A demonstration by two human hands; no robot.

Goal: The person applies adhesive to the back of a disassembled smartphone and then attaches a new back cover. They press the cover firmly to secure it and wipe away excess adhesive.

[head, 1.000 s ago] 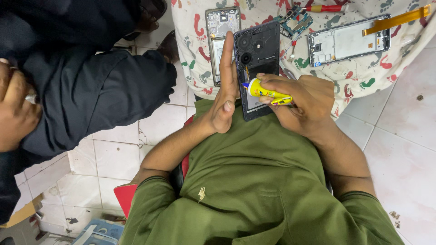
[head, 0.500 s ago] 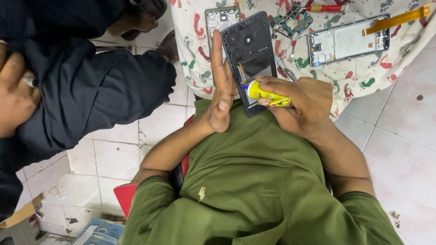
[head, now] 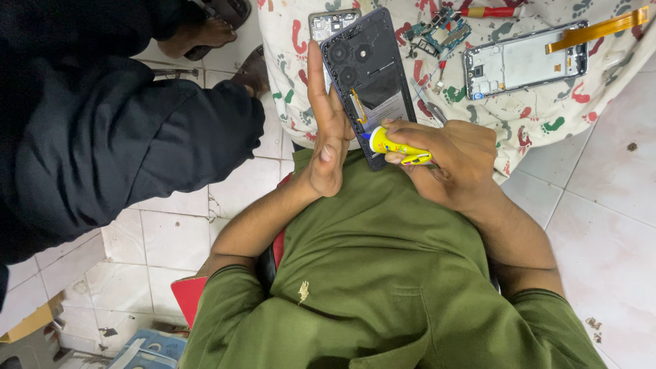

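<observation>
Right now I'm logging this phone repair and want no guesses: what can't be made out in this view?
- Head view: the yellow tube tip is too small to show whether it touches the opened dark phone.
- The phone's left edge is hidden by the left hand.
- The right hand covers the tube's rear end.
- The small phone part is cut off by the top edge.
- The circuit boards are too small to read.
</observation>
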